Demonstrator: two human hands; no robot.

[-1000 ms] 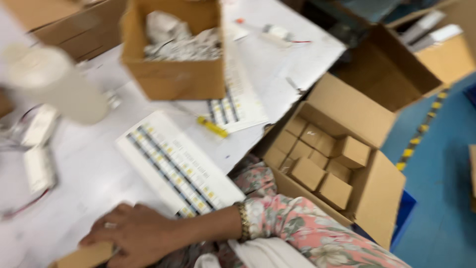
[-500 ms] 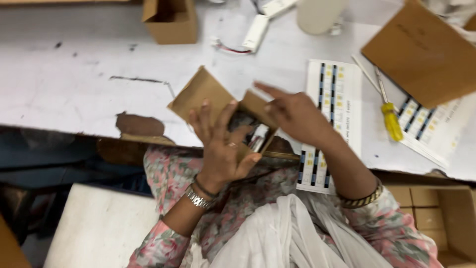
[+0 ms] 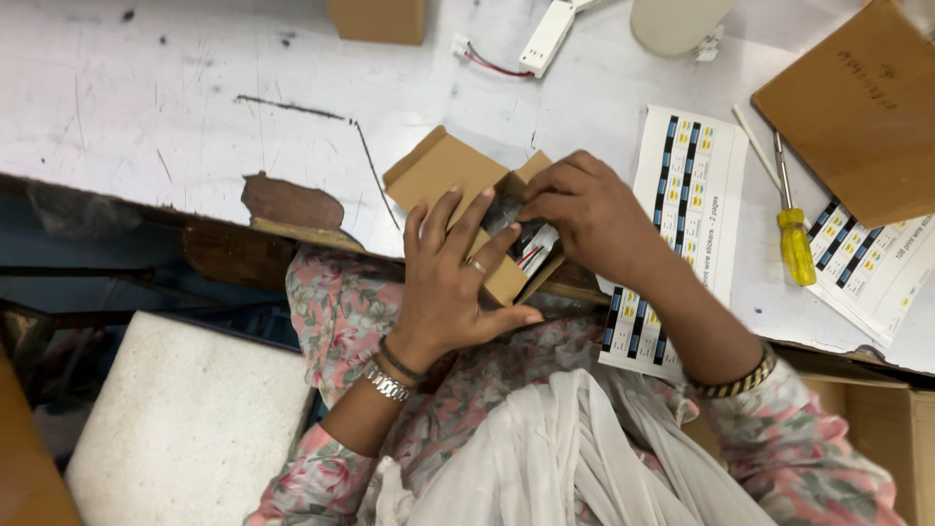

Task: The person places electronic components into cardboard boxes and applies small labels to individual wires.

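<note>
- Box [image 3: 458,185] lies at the table [image 3: 175,107] edge, long axis running ten to four o'clock.
- Left hand [image 3: 453,282] clasps its near side.
- Right hand [image 3: 589,214], from three o'clock, pinches the dark part [image 3: 504,209] inside.

We had a scuffed white counter [image 3: 175,107] with a chipped front edge. On it lay two sticker sheets [image 3: 687,185], a yellow-handled screwdriver [image 3: 794,239], a flat cardboard piece [image 3: 857,107], a small brown box [image 3: 378,19] and a white part with red wires [image 3: 545,34].
</note>
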